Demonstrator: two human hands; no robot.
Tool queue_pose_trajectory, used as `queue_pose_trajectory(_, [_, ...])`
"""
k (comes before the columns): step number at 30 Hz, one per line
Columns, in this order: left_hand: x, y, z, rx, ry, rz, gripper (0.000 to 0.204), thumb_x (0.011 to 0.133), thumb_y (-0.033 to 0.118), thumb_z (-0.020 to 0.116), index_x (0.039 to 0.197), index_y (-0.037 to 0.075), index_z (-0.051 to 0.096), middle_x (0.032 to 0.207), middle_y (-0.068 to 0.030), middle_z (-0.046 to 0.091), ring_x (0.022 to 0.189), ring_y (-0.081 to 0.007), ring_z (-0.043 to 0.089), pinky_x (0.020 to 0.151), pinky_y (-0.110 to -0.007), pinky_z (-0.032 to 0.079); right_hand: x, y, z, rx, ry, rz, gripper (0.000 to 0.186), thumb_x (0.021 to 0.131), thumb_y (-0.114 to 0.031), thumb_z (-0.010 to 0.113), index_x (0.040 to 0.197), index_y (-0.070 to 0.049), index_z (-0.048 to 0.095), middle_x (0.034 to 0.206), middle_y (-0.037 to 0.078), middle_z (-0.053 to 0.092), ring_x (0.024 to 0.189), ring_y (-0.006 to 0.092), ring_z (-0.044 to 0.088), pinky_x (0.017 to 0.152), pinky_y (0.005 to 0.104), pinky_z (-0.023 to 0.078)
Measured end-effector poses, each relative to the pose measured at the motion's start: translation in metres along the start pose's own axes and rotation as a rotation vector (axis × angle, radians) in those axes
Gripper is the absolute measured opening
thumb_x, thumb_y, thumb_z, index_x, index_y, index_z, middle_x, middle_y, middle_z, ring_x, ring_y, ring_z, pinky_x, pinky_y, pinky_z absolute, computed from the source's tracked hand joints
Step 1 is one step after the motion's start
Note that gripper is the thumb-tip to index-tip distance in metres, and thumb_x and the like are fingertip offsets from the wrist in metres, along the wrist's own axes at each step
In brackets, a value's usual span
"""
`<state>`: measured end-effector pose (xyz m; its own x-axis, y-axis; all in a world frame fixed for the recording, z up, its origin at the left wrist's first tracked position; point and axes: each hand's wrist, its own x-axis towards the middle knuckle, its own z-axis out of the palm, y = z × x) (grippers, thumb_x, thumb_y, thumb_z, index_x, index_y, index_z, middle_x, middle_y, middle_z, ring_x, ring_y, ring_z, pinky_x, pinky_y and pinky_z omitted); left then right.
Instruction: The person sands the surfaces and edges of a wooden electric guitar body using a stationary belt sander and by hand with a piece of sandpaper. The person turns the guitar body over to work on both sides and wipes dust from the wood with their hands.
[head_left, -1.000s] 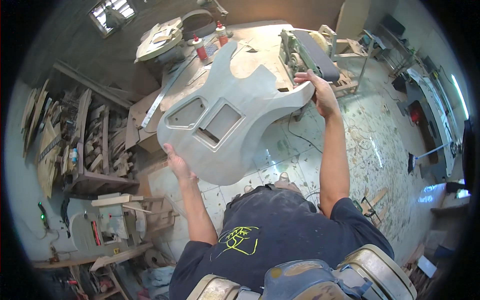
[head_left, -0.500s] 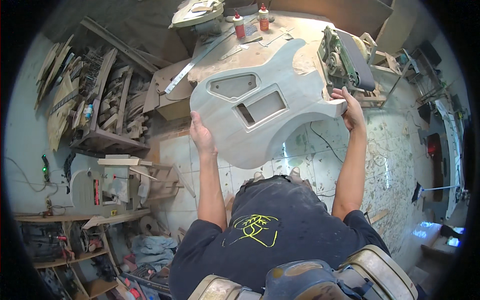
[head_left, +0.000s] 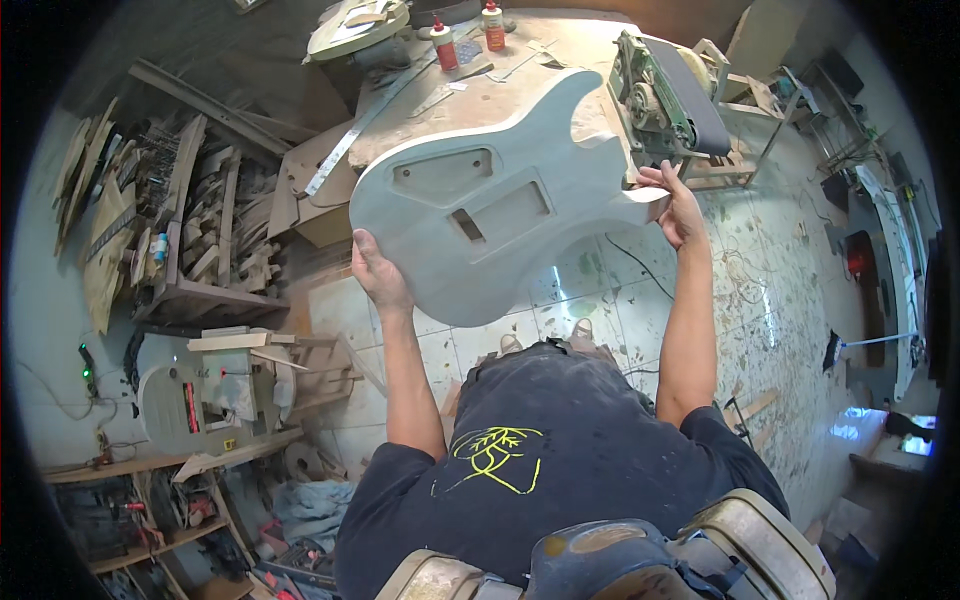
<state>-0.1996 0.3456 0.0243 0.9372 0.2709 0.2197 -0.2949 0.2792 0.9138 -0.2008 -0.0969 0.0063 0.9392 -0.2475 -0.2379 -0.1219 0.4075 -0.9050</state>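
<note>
A pale, unfinished electric guitar body (head_left: 450, 245) is held up in front of me, between my two hands. Its back cavities face me: a rounded triangular recess and a rectangular one with a dark slot through it. My left hand (head_left: 382, 275) grips the rounded lower edge, thumb on the upper face and fingers hidden beneath. At the other end, my right hand (head_left: 679, 205) holds the neck-joint block, its fingers reaching around the far side. One long curved horn points away toward the workbench.
A dusty workbench (head_left: 430, 118) with red-capped glue bottles (head_left: 443, 46) and a metal ruler (head_left: 345, 150) lies ahead. Beside it stands a green belt sander (head_left: 680, 95). Wood scraps fill a rack (head_left: 200, 230) on the left. A black cable (head_left: 640, 262) crosses the tiled floor.
The guitar body has shifted a little left with both hands, and its face has tilted slightly. My view has turned somewhat, so the bench and sander appear further left.
</note>
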Motion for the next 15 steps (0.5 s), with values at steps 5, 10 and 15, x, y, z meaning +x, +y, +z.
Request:
queue_pose_trajectory(5, [0.005,-0.011,-0.012,-0.064,0.021,-0.204,0.063,0.106,0.048,0.044,0.134,-0.008,0.051,0.131,-0.0142,0.061,0.116,-0.0212,0.061,0.1,-0.034,0.048,-0.005,0.001,-0.001,-0.316,0.058,0.107,0.057,0.097,-0.053,0.058,0.123,-0.003,0.065,0.105,0.008,0.068,0.092,0.0164,0.065,0.072,0.0325,0.051])
queue_pose_trajectory(10, [0.006,-0.023,-0.026,-0.044,0.066,-0.326,0.046,0.103,0.038,0.057,0.118,-0.005,0.061,0.111,-0.0113,0.07,0.094,-0.0154,0.068,0.084,-0.03,0.055,-0.008,0.006,-0.007,-0.504,0.041,0.15,0.055,0.094,-0.055,0.061,0.117,-0.005,0.069,0.104,0.006,0.067,0.087,0.017,0.064,0.071,0.0343,0.049])
queue_pose_trajectory(15, [0.003,-0.023,-0.036,-0.006,0.048,-0.378,0.038,0.1,0.029,0.062,0.115,-0.005,0.061,0.109,-0.0135,0.07,0.091,-0.0173,0.07,0.082,-0.031,0.057,-0.014,0.009,0.0,-0.504,0.056,0.22,0.055,0.091,-0.053,0.067,0.115,-0.004,0.069,0.097,0.005,0.068,0.08,0.0132,0.064,0.065,0.0297,0.053])
